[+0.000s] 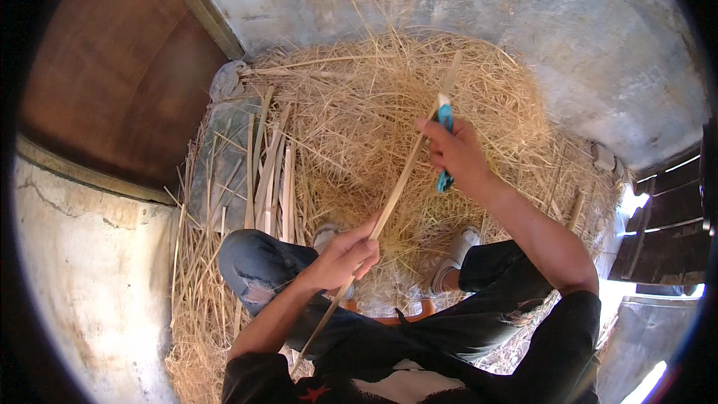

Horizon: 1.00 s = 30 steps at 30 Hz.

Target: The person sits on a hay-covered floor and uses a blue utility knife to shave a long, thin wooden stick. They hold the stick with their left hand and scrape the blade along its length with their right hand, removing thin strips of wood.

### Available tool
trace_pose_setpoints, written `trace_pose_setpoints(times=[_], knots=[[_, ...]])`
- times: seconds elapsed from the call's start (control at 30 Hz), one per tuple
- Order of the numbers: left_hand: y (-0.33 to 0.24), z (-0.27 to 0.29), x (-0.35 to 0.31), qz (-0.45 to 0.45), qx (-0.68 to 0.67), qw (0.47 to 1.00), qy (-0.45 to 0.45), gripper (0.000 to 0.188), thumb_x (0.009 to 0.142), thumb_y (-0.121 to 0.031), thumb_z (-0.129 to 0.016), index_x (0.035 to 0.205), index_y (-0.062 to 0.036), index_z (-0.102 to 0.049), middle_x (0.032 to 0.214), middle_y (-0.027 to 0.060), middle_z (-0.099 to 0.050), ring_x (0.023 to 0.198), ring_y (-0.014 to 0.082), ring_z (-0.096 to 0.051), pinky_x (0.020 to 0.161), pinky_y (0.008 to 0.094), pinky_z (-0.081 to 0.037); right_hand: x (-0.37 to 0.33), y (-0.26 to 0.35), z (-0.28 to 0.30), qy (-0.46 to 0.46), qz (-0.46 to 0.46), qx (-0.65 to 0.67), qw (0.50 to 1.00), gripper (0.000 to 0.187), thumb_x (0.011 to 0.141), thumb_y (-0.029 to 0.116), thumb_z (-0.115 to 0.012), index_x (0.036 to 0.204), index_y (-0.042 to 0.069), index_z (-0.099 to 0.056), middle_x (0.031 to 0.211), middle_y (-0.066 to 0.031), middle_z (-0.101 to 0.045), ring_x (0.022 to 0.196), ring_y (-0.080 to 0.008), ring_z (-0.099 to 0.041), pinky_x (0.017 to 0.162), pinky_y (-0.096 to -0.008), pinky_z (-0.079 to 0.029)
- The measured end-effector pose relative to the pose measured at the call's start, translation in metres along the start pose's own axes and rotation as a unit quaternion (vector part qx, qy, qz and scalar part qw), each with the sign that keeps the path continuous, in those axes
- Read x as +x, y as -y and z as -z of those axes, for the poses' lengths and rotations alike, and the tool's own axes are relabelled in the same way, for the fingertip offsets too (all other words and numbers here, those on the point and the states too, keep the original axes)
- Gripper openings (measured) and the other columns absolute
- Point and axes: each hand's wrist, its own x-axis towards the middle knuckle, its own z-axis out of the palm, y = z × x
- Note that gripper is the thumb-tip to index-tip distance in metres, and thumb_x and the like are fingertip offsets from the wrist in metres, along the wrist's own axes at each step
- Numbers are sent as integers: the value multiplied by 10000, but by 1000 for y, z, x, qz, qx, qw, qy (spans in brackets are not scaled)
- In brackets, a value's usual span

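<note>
A long, thin bamboo strip [399,188] runs slantwise from near my lap up toward the far straw. My left hand [345,257] is wrapped round its middle, above my left knee. Farther up, my right hand [460,153] grips a blue-handled knife [445,117], which lies against the upper part of the strip. The knife's blade cannot be made out clearly. My right thumb or forefinger reaches to the strip beside the knife.
Shavings and straw [479,90] cover the floor in a heap. Several split strips [269,172] lie at the left on a dark flat slab [224,131]. A brown door panel [127,60] and a plastered wall [516,0] enclose the spot. My shoes [441,263] rest in the straw.
</note>
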Motion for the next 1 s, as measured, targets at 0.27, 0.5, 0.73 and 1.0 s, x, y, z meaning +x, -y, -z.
trace_pose_setpoints(times=[0.27,0.5,0.73,1.0], knots=[[9,0,-7,-32,-2,996,-79,597,1074,-103,-476,1607,-52,-213,670,-69,-402,555,23,-359,495,210,-309,-11,19,22,-46,214,-367,904,487,1035,440,-535,873,-11,-622,606,-153,-553,547,-296,-573,537,-448,-428],[7,4,-11,-29,-8,995,-95,567,1054,-55,-497,1581,-23,-289,662,-79,-379,544,21,-328,490,222,-273,-31,29,1,2,126,-466,876,542,1056,447,-443,890,-32,-634,728,-282,-629,718,-475,-635,680,-557,-488],[6,6,-9,-53,-27,994,-92,556,1044,-22,-483,1574,-30,-314,621,-77,-336,523,25,-303,475,240,-254,-29,26,-1,28,135,-465,874,500,1057,423,-435,950,-21,-638,775,-284,-650,791,-477,-654,745,-563,-509],[1,7,-5,-45,-100,988,-112,565,1040,-21,-493,1577,-51,-319,603,-76,-329,486,28,-281,456,237,-244,-52,12,-39,118,126,-460,871,557,1067,496,-406,1022,16,-684,734,-276,-634,742,-449,-659,686,-528,-512]])
